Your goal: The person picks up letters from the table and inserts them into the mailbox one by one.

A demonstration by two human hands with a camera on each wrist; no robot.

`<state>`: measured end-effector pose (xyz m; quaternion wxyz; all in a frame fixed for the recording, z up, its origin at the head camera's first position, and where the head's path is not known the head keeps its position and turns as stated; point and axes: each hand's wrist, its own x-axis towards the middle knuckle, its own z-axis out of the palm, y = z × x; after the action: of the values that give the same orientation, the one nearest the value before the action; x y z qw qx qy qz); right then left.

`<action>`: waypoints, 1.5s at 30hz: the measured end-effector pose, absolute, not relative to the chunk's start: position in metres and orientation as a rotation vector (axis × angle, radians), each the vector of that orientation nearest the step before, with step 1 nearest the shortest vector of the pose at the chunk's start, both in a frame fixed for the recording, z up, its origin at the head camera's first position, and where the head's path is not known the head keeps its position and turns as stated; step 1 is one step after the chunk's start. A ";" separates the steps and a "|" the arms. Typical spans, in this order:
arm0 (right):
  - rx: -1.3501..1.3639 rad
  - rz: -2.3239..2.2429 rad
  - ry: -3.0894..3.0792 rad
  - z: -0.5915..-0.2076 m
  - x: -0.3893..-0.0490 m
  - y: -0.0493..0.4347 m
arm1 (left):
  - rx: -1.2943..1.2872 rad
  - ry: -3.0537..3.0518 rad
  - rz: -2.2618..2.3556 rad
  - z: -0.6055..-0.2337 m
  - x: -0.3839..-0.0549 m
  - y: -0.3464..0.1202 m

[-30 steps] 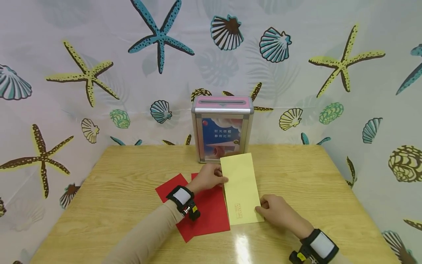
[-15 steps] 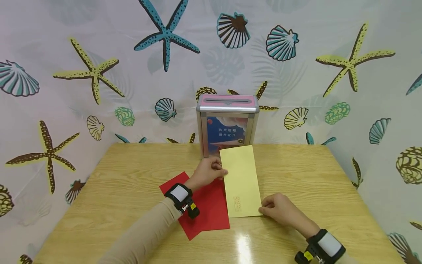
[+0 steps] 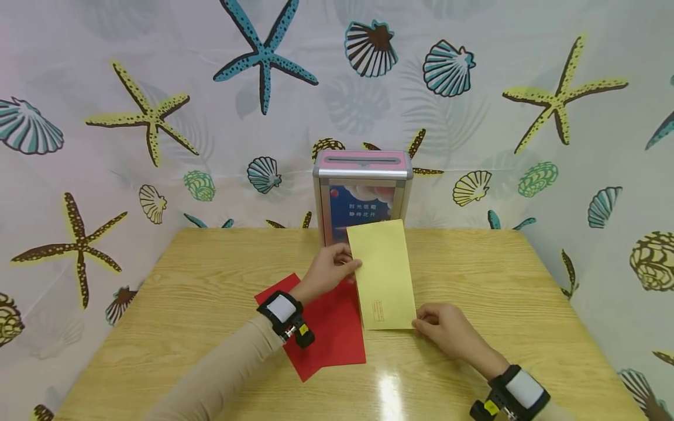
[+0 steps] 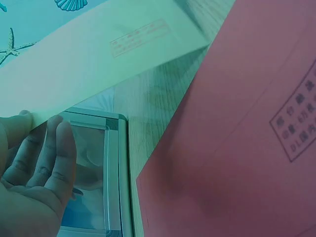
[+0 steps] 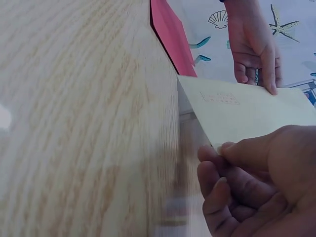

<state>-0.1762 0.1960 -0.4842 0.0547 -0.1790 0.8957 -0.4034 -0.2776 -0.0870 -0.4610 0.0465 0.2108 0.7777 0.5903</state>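
Note:
A pale yellow envelope (image 3: 383, 278) with a small red printed box near its lower end is held up between both hands. My left hand (image 3: 329, 270) pinches its left edge, thumb on the front face. At the lower right corner my right hand (image 3: 444, 328) pinches it between thumb and fingers, which the right wrist view shows close up. Behind the envelope's top stands a letter box (image 3: 363, 166) with a pink, slotted top and a blue picture front, partly covered. Red envelopes (image 3: 337, 327) lie overlapping on the table under my left wrist.
The wooden table (image 3: 210, 263) runs back to a patterned cloth wall (image 3: 295, 134) with starfish and shells. The letter box stands at the table's back edge, near the middle. A camera (image 3: 304, 334) is strapped to my left wrist, another (image 3: 484, 408) to my right.
The yellow envelope has risen toward the letter box and covers more of its front. Both hands have moved with it, keeping their grip. The red envelopes have stayed in place.

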 end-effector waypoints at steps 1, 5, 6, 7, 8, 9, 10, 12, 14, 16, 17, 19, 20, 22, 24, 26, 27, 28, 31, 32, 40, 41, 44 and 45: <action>-0.536 -1.236 2.739 -0.484 -0.177 0.195 | 0.660 2.380 1.801 -0.461 -0.277 -0.087; -0.505 -1.275 2.780 -0.482 -0.177 0.192 | 0.760 2.434 1.737 -0.461 -0.273 -0.085; -0.503 -1.284 2.786 -0.482 -0.177 0.192 | 0.779 2.460 1.700 -0.462 -0.271 -0.085; -0.494 -1.292 2.792 -0.481 -0.178 0.191 | 0.791 2.481 1.663 -0.462 -0.268 -0.084; -0.492 -1.313 2.788 -0.480 -0.178 0.190 | 0.809 2.510 1.621 -0.462 -0.266 -0.084; -0.496 -1.330 2.792 -0.480 -0.178 0.190 | 0.824 2.537 1.576 -0.462 -0.264 -0.084; -0.502 -1.339 2.802 -0.479 -0.178 0.189 | 0.834 2.567 1.529 -0.462 -0.261 -0.083; -0.516 -1.361 2.823 -0.476 -0.179 0.188 | 0.853 2.615 1.440 -0.460 -0.256 -0.083; -0.531 -1.378 2.845 -0.473 -0.181 0.187 | 0.884 2.652 1.362 -0.459 -0.252 -0.083; -0.534 -1.388 2.863 -0.469 -0.182 0.186 | 0.914 2.675 1.307 -0.458 -0.249 -0.082; -0.531 -1.397 2.865 -0.468 -0.182 0.185 | 0.930 2.681 1.287 -0.458 -0.247 -0.082; -0.517 -1.404 2.862 -0.464 -0.183 0.184 | 0.959 2.695 1.259 -0.457 -0.245 -0.082; -0.509 -1.407 2.856 -0.463 -0.184 0.184 | 0.968 2.700 1.252 -0.457 -0.244 -0.082; -0.505 -1.415 2.841 -0.461 -0.184 0.183 | 0.968 2.710 1.241 -0.456 -0.243 -0.083; -0.517 -1.425 2.822 -0.460 -0.185 0.181 | 0.943 2.710 1.242 -0.455 -0.241 -0.084; -0.532 -1.436 2.805 -0.460 -0.185 0.180 | 0.911 2.702 1.248 -0.453 -0.239 -0.086; -0.541 -1.435 2.800 -0.459 -0.186 0.179 | 0.898 2.698 1.250 -0.453 -0.238 -0.086; -0.553 -1.430 2.796 -0.459 -0.186 0.178 | 0.893 2.694 1.251 -0.452 -0.237 -0.087; -0.632 -1.373 2.829 -0.458 -0.188 0.175 | 0.885 2.690 1.241 -0.450 -0.234 -0.090; -0.661 -1.337 2.850 -0.458 -0.189 0.174 | 0.888 2.694 1.236 -0.449 -0.233 -0.091; -0.796 -1.237 2.968 -0.449 -0.198 0.166 | 0.877 2.741 1.223 -0.442 -0.228 -0.101; -0.799 -1.240 2.965 -0.448 -0.199 0.165 | 0.873 2.743 1.223 -0.441 -0.228 -0.102; -0.810 -1.237 2.957 -0.443 -0.201 0.162 | 0.875 2.742 1.226 -0.436 -0.227 -0.105; -0.820 -1.237 2.955 -0.442 -0.202 0.161 | 0.876 2.747 1.221 -0.435 -0.227 -0.106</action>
<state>-0.2020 0.1607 -0.4418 -0.0827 -0.2471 0.8906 -0.3728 -0.2273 -0.1061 -0.4345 0.0051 0.2798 0.8773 0.3899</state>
